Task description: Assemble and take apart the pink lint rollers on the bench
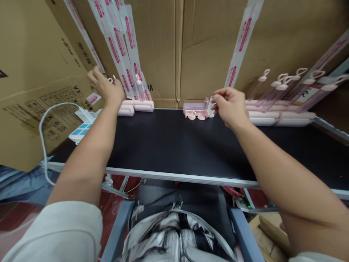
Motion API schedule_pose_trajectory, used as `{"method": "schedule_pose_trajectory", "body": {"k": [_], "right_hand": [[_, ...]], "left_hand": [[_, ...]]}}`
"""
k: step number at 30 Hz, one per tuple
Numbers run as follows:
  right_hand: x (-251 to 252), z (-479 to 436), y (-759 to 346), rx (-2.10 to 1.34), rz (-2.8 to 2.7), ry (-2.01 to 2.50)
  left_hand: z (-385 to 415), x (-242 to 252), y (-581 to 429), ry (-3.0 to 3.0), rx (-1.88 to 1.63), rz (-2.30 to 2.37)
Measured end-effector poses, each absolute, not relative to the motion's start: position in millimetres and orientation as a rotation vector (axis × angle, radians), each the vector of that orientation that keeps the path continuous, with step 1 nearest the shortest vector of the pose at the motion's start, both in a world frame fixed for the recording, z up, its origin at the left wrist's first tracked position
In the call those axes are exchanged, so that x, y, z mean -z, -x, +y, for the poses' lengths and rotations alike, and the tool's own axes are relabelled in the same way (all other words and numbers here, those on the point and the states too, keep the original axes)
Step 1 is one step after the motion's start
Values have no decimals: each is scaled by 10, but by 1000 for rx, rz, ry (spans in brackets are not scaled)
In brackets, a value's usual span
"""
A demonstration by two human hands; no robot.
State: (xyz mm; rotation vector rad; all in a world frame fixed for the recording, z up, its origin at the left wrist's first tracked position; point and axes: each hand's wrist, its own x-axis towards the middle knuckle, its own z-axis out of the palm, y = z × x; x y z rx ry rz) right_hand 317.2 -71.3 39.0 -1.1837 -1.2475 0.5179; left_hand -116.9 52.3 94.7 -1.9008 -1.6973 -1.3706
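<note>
My left hand [106,87] reaches over the far left of the table, its fingers and thumb apart around a pale loop-topped handle [110,79]; contact is hidden. Beside it, a clear tube with a pale loop top [139,88] stands in one of the pink rounded holders [144,106]. My right hand [229,105] has its thumb and fingers pinched at the edge of a small white cylinder [211,107]. That cylinder stands against the right end of a toy train [195,109] with a translucent purple body and pink wheels; whether they are joined, I cannot tell.
Several tubes with heart-shaped loop tops [280,87] lean in pink holders [282,119] at the right. Cardboard [158,43] walls the back and left of the black table [169,145]. A white power strip [81,133] with a looping cable lies by my left forearm.
</note>
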Motion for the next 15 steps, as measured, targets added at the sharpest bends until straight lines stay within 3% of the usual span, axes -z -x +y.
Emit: {"method": "schedule_pose_trajectory", "body": {"k": [1,3,6,10,15], "right_hand": [[-376,-628,-3277,-394,-1250,1199],[-325,-482,-3458,-217,-1270,1244],[-235,-354,-3601,-92,-1342,1318],[-133,-323,-3532,-284,-1496,1388],[22,-264,-3324,-629,-1484,1404]], "left_hand": [[454,-952,966,1745,1503,-1621],[321,-906,481,2019,1441,-1479],[155,-709,-290,2551,1060,-1284],[35,-416,-1025,2803,448,-1156],[70,-312,-1336,2778,135,-1197]]}}
